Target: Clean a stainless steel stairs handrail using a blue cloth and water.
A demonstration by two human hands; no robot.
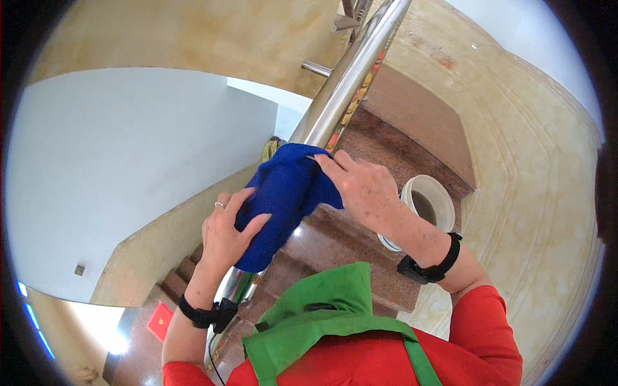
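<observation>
A blue cloth is draped over the polished metal handrail of a staircase. My left hand presses on the cloth's left side, thumb and fingers spread around the covered rail. At the upper right, my right hand pinches the cloth's edge between thumb and fingers. Bare rail shows above the cloth and again just below it.
A white bucket with dark liquid stands on the reddish stone steps to the right. Marbled wall panelling curves along that side. Lower left, a red item lies on the floor. Horizontal metal bar juts from the railing.
</observation>
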